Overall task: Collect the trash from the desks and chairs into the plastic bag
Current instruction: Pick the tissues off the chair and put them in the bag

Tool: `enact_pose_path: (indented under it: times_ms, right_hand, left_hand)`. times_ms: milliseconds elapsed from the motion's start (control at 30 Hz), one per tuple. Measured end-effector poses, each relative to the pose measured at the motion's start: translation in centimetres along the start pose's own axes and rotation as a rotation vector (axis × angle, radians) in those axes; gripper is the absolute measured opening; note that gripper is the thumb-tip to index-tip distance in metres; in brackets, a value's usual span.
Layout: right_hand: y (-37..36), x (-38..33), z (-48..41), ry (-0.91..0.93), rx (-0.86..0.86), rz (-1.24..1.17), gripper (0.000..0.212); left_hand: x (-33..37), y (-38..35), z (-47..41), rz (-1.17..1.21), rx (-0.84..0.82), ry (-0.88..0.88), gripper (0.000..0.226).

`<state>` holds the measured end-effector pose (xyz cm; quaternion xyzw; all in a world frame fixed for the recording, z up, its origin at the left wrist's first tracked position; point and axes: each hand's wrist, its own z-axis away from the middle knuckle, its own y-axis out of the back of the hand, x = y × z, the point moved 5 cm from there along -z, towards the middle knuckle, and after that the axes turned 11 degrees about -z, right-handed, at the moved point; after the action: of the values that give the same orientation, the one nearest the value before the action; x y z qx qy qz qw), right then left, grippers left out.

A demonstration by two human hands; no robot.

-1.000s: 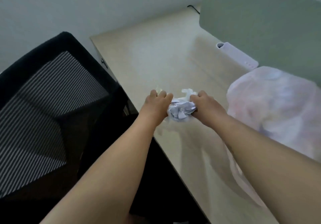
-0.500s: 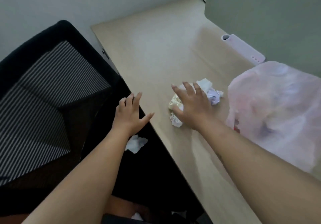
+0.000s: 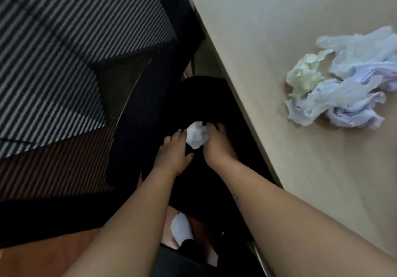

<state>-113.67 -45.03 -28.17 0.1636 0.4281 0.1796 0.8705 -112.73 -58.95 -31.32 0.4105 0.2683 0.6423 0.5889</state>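
Both hands are down on the black chair seat (image 3: pixel 150 109) below the desk edge, and between them sits a crumpled white paper ball (image 3: pixel 196 134). The left hand (image 3: pixel 173 154) presses against the ball's left side, fingers reaching forward and close together, thumb stuck out toward the other wrist. The right hand (image 3: pixel 217 145) cups the ball from the right, fingers curled over its far edge. So the ball is squeezed between the two hands, resting on the dark seat; whether it is lifted clear of the cushion cannot be told in this shadow.

Up on the pale desk (image 3: pixel 279 29), well apart from the hands, lies a loose heap of trash (image 3: pixel 348 89): crumpled pale blue and lilac plastic with a yellowish wad at its left side. The plastic bag does not appear in this view.

To the left rises the striped mesh chair back (image 3: pixel 64 29). Down at the bottom, between the forearms, a foot in a white sock (image 3: pixel 180 229) stands on the brown floor (image 3: pixel 32 261).
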Motion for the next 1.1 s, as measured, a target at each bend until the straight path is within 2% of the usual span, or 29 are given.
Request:
enact_pose_path:
  times_ms: [33, 100, 167, 233, 300, 367, 433, 467, 633, 800, 933, 1100]
  right_hand:
    - [-0.6, 1.6, -1.2, -0.070, 0.043, -0.084, 0.049]
    - [-1.8, 3.6, -2.8, -0.069, 0.088, -0.221, 0.057]
    - [-2.7, 4.9, -4.3, -0.007, 0.132, -0.205, 0.058]
    - [-3.3, 5.9, -5.7, 0.034, 0.151, -0.127, 0.057]
    - [-3.7, 6.8, -6.7, 0.045, 0.147, -0.060, 0.047]
    - [-3.9, 7.3, -7.3, 0.098, 0.156, 0.040, 0.026]
    - [-3.8, 6.3, -6.2, 0.052, 0.054, 0.051, 0.007]
    - [-3.5, 5.8, -5.8, 0.076, 0.057, 0.085, 0.008]
    - [0.2, -0.7, -0.9, 0.169, 0.096, -0.017, 0.008]
    - [4.7, -8.0, 6.7, 0.356, 0.151, -0.061, 0.004]
    - [10.4, -11.8, 10.6, 0.467, 0.281, -0.108, 0.003]
    - [20.1, -12.7, 10.6, 0.502, 0.507, -0.095, 0.003]
  left_hand:
    - [-0.3, -0.9, -0.5, 0.023, 0.006, -0.008, 0.078]
    - [-0.8, -2.5, -1.8, 0.097, 0.028, -0.017, 0.077]
    - [-1.2, -3.5, -2.8, 0.155, 0.084, -0.010, 0.071]
    - [-1.5, -3.6, -3.7, 0.115, 0.174, 0.023, 0.060]
    - [-2.0, -3.4, -4.4, 0.133, 0.251, 0.056, 0.042]
    - [-2.4, -3.2, -4.7, 0.232, 0.275, 0.041, 0.021]
    - [-2.6, -2.7, -4.4, 0.296, 0.276, 0.017, 0.018]
    - [-2.6, -2.1, -3.9, 0.325, 0.281, 0.023, 0.017]
    - [-1.3, 4.8, 0.0, 0.477, 0.373, 0.089, 0.016]
    - [1.4, 13.8, 5.6, 0.477, 0.493, 0.017, 0.015]
    - [5.9, 20.8, 8.0, 0.504, 0.580, -0.083, 0.016]
    - [14.8, 25.2, 6.1, 0.432, 0.518, -0.233, 0.012]
